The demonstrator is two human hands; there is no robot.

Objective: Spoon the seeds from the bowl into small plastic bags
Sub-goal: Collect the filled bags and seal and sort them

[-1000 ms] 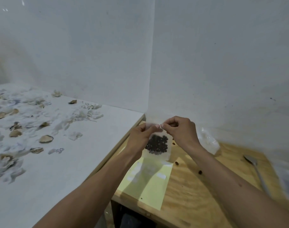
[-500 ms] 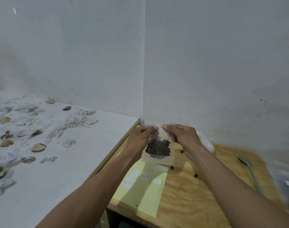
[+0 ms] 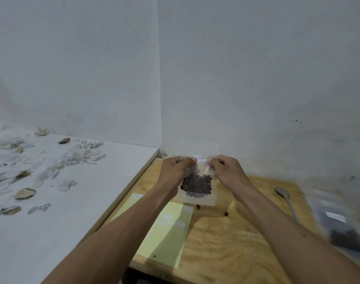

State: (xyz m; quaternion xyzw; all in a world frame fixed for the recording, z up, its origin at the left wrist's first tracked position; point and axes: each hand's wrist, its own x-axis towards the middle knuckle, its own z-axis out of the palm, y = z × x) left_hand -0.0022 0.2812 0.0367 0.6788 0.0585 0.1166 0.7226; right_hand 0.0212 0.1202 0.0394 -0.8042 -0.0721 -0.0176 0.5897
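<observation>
**A:** Where is the bag, and what holds it?

**B:** One small clear plastic bag [image 3: 197, 188] hangs upright above a wooden table [image 3: 226, 238], close to the wall corner. Its long axis runs top to bottom. Dark seeds [image 3: 196, 184] fill its lower middle. The left hand [image 3: 176, 171] pinches the top edge at the left corner, and the right hand [image 3: 226, 171] pinches it at the right — fingers curled on the plastic, a short strip of the top edge showing between them.

**A:** So which way does it lie from the hands?

**B:** Straight below them, hanging between the two wrists. Neither hand is nearer; they grip level with each other. My guess is that the top is being pressed closed, so the next move would run sideways along that edge.

**A:** What else is there, and how many?

**B:** One metal spoon [image 3: 285, 201] lies on the table well to the right, bowl end toward the wall. Two loose seeds [image 3: 226, 213] sit on the wood just below the bag. One pale yellow sheet [image 3: 164, 232] lies under the left forearm. At the far right edge is a blurred clear packet [image 3: 339, 226] with something dark inside; I cannot tell what. No bowl can be made out. To the left — one white tabletop [image 3: 72, 212] scattered with dry husks [image 3: 24, 193], too many to count.
</observation>
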